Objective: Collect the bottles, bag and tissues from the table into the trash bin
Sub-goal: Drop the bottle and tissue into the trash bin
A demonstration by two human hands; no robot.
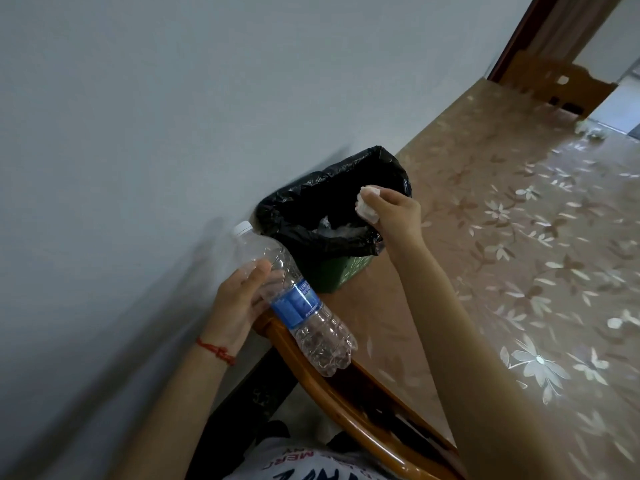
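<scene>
My left hand (239, 299) grips a clear empty plastic bottle (294, 299) with a blue label and white cap, held tilted just left of the trash bin. The green trash bin (343, 268), lined with a black bag (311, 216), stands on the table by the wall. Clear plastic lies inside it. My right hand (394, 213) holds crumpled white tissues (367, 204) over the bin's opening.
The table (502, 254) has a brown cloth with a pale flower pattern. A small crumpled thing (588, 129) lies at its far edge. A wooden chair back (346, 396) curves below the bottle, another chair (554, 84) stands at the far end. The grey wall fills the left.
</scene>
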